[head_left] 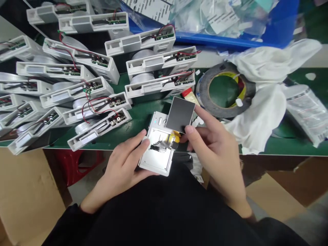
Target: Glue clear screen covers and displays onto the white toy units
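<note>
A white and silver device (pixel 156 159) is held in my left hand (pixel 128 160), whose fingers and thumb clasp its left side and lower edge. Its silver face is turned up, with a small blue light near the top. My right hand (pixel 215 147) pinches a thin dark rectangular panel (pixel 180 114) by its right edge, between thumb and index finger. The panel is tilted over the device's upper right corner. Beneath it, a yellow strip (pixel 173 137) and a flat cable lie at the device's face. The other right-hand fingers are curled, partly behind the panel.
Several white housings (pixel 99 128) with red and black wires fill the green table's (pixel 138 112) left and middle. A blue bin (pixel 276 37) of plastic bags stands at the back. At the right are a tape roll (pixel 205 89), white cloths (pixel 269 112) and a plastic packet (pixel 307 112).
</note>
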`<state>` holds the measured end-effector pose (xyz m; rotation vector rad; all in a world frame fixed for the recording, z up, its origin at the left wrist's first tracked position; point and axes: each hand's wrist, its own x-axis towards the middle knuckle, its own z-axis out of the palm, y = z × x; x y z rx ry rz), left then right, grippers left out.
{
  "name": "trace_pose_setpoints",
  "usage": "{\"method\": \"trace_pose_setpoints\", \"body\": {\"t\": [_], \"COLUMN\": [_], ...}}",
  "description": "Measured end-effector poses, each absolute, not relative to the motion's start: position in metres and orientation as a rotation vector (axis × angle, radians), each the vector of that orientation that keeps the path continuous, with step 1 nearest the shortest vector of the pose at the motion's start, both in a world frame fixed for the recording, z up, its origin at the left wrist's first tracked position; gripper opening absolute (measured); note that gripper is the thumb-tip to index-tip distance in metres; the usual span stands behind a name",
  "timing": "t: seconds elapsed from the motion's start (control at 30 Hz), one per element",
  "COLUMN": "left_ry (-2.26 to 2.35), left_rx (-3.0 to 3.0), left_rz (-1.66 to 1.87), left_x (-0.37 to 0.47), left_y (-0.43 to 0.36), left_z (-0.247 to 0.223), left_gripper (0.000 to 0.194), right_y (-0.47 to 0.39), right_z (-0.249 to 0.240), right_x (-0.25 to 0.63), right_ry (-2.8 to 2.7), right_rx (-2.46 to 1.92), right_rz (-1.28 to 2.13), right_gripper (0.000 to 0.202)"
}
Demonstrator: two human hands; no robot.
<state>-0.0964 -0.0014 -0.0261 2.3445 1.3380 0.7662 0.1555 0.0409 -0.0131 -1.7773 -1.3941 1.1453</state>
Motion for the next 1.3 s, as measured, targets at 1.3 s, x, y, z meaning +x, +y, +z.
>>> {"method": "trace_pose_setpoints", "body": {"t": [1.3], "left_ry": [1.518], "left_rx": [2.313], "left_rz": [0.591], "left_x": [-0.084], "left_y": [0.004], "left_z": [0.003], "left_gripper": [0.081], "right_y": [0.004], "right_z": [-0.027], "right_x": [0.162], "right_ry": [-1.061], "right_rx": [-1.283], "right_rz": [1.932], "right_gripper": [0.05]}}
